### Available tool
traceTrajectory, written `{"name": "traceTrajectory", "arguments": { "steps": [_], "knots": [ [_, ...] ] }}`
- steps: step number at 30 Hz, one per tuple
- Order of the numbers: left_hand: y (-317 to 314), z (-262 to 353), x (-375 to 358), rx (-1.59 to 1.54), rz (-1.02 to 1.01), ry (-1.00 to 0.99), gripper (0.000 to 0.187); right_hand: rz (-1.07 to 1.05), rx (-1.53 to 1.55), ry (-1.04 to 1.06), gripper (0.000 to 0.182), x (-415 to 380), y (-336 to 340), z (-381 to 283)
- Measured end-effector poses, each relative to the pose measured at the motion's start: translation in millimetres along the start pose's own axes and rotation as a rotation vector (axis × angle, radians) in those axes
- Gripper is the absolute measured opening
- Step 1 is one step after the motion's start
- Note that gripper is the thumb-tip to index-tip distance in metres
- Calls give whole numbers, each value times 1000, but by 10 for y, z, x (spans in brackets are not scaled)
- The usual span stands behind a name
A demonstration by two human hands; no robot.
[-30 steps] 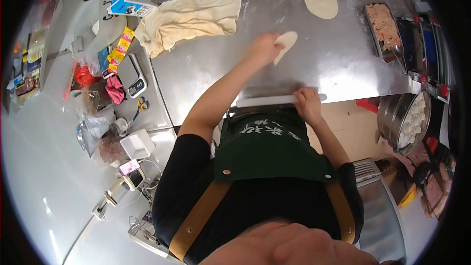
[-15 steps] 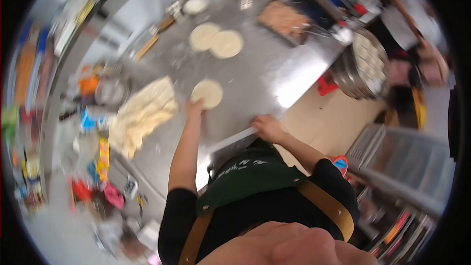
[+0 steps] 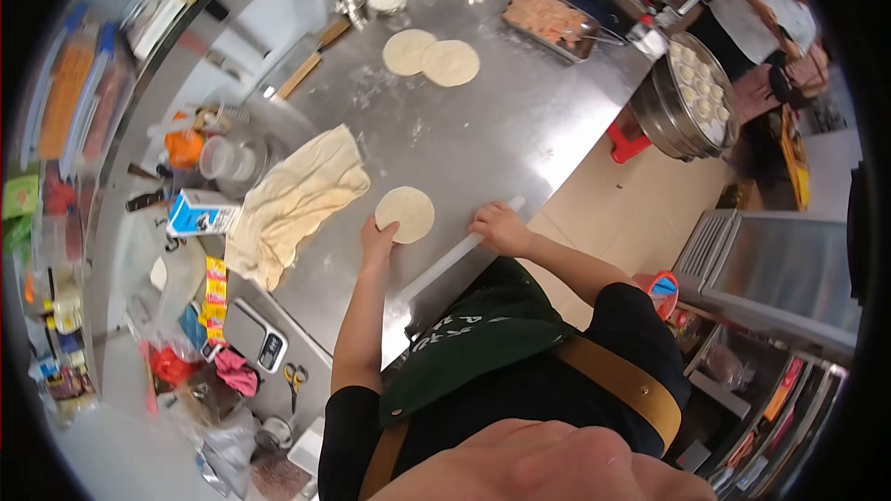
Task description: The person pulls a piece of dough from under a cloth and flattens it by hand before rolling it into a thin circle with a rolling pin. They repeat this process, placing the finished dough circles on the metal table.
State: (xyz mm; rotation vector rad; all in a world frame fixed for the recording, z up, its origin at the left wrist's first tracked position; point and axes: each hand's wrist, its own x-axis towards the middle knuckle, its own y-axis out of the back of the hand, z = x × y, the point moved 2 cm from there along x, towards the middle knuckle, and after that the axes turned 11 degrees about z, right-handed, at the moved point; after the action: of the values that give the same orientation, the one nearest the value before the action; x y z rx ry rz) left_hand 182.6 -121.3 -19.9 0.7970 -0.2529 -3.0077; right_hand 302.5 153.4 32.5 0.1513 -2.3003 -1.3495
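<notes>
Pinched at its lower left edge, a round dough sheet [image 3: 406,214] lies on the steel table [image 3: 464,148] with my left hand [image 3: 376,239] on it, thumb on top. My right hand [image 3: 500,228] is closed around a pale rolling pin [image 3: 455,255] near the table's front edge. Two more dough rounds [image 3: 452,63] overlap farther back. To the left of my left hand is a crumpled cream cloth [image 3: 297,195].
A tray of pinkish filling [image 3: 549,23] stands at the back. Stacked steamers [image 3: 691,102] hold several buns at the right, near another person [image 3: 766,9]. A scale [image 3: 255,334], scissors [image 3: 295,380] and a milk carton [image 3: 200,213] are at the left.
The view has shifted and become sharper, so the table's items appear lower and farther right. The rolling pin under my right hand shows more clearly. My left hand remains at the dough round's edge.
</notes>
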Motion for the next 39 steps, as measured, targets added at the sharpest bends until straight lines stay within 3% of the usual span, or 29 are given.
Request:
{"name": "traceTrajectory", "arguments": {
  "steps": [5,6,10,19,22,28,31,34,37,39],
  "knots": [
    [102,-199,-99,238,96,-135,36,-136,-30,-23,21,213,-198,218],
    [98,-269,-88,103,69,-160,40,-150,-35,-22,20,179,-375,315],
    [97,-147,-156,340,170,-230,32,-89,48,88,25,571,-79,286],
    [-27,96,-143,24,175,-6,32,-218,97,253,32,1165,-326,408],
    [-46,222,-118,38,149,28,32,-274,170,237,29,1261,-404,402],
    [-54,320,-140,66,155,71,30,28,-161,54,44,1279,-698,289],
    [-28,216,-81,49,139,68,29,-1,-167,3,49,999,-692,316],
    [-70,262,-37,-9,133,128,29,-87,-185,-28,51,1280,-694,218],
    [-54,396,66,36,39,155,31,-24,-199,-48,53,1505,-877,187],
    [-31,337,229,216,-78,67,34,-32,-201,-24,54,1266,-810,229]
  ]
}}
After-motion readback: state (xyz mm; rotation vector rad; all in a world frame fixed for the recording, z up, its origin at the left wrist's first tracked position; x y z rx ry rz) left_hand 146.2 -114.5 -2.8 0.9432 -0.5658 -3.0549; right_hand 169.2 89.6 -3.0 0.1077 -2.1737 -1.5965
